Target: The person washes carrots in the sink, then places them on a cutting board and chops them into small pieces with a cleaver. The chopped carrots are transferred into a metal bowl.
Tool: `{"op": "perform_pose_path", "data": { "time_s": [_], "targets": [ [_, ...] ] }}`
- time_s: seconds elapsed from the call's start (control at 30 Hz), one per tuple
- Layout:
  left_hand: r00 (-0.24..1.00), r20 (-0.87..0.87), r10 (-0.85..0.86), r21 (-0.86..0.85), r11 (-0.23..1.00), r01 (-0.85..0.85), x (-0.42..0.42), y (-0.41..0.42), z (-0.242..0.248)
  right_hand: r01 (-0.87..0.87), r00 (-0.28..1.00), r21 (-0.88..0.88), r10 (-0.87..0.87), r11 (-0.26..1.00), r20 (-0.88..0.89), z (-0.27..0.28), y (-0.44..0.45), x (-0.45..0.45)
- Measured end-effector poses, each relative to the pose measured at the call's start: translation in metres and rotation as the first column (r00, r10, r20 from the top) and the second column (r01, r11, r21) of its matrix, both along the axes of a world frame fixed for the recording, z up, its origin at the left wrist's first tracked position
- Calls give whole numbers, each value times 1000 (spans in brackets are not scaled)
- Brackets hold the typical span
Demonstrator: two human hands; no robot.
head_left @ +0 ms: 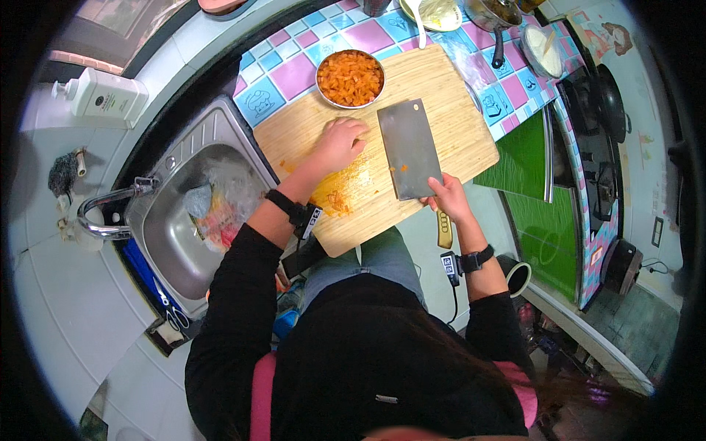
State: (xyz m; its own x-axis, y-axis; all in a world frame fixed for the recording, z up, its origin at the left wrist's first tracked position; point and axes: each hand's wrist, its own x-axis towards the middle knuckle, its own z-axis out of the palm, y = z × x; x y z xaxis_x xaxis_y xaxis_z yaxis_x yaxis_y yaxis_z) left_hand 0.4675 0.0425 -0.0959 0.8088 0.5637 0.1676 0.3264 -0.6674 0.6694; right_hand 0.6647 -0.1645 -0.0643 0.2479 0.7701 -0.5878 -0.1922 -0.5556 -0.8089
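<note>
My right hand (448,197) grips a Chinese cleaver (409,146) where its blade meets the gold-coloured handle. The broad blade lies flat over the right part of a wooden cutting board (455,113), with a few orange bits on it. Curled over the board's left part, my left hand (343,144) appears to hold nothing, though its palm is hidden. Just beyond it, a round metal bowl (319,88) full of diced carrot (351,78) stands at the board's far edge. Wet orange residue (336,201) is smeared on the wood near my left forearm.
A steel sink (165,242) with plastic bags in it is at the left, its faucet (105,212) beyond. Behind the board are a plate with a white spoon (420,25), a saucepan (496,16) and a bowl of white contents (543,49). A green cabinet drawer (521,160) is at the right.
</note>
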Motion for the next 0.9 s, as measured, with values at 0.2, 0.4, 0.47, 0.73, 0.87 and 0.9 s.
{"op": "perform_pose_path", "data": {
  "time_s": [0.2,0.4,0.47,0.73,0.87,0.9],
  "targets": [
    [977,163,136,-344,936,-73,-65,0,10,-13,998,29,12,999,63,-8,-17,6],
    [782,79,618,-133,784,-606,-126,-19,-7,72,997,-83,-71,994,15,-15,-40,-27],
    [820,-8,572,-139,812,-567,-128,-28,-11,4,1000,-33,-5,999,-18,-19,-37,-52],
    [943,-38,330,30,944,-329,-111,-92,13,-12,1000,5,12,1000,-19,-14,-36,-88],
    [940,-72,335,-11,942,-336,-88,-96,10,8,1000,3,-8,1000,-3,-17,-40,-97],
    [928,-13,373,-50,926,-374,-85,-92,7,9,998,39,-7,999,-57,-19,-40,-101]
  ]
}}
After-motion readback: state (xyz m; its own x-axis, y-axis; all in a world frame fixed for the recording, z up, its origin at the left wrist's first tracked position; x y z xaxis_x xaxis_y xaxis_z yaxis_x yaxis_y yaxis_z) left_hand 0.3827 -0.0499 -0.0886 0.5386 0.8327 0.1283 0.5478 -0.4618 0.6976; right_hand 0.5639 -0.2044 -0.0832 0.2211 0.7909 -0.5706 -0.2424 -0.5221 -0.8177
